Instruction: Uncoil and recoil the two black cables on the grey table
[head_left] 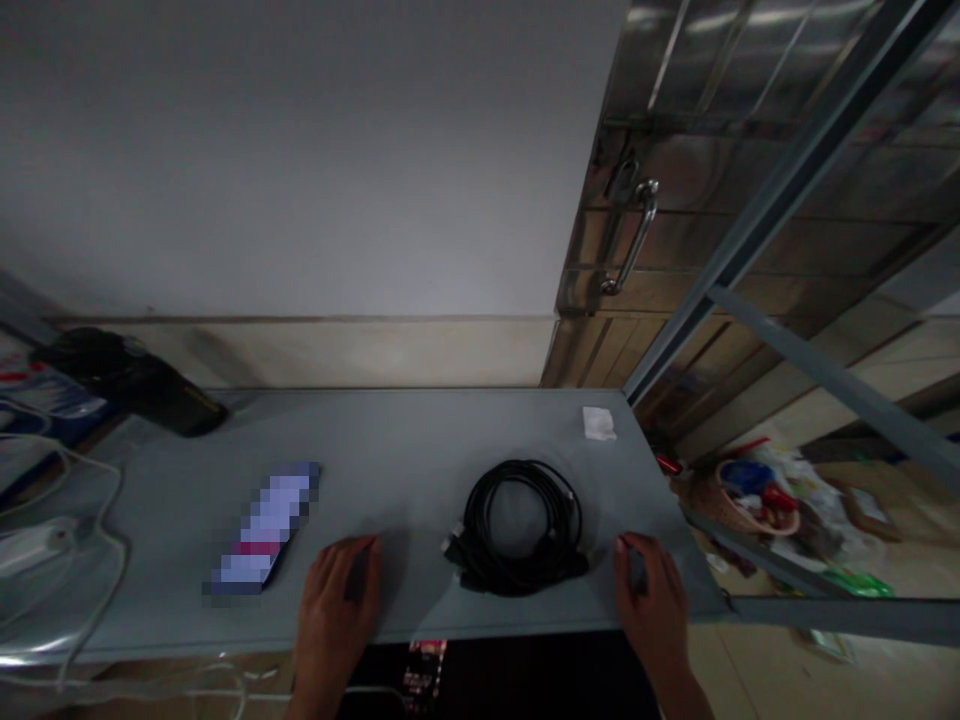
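Note:
A coiled black cable (486, 560) with its plugs bundled at the near side lies on the grey shelf top (390, 440). My left hand (339, 595) rests on the shelf's front part, to the left of the coil, with its fingers curled and the thumb near the index fingertip. On the other side of the coil is my right hand (651, 590), curled in the same way. Neither hand touches the cable, and no object shows in either one. A phone (270, 525) with a blurred screen lies left of my left hand.
A black bottle (142, 385) lies tilted at the back left, near white cords (112, 540) and a white power strip (37, 545). A small white paper (598, 423) is at the back right. Metal frame bars (780, 200) rise on the right, beside a basket (757, 510).

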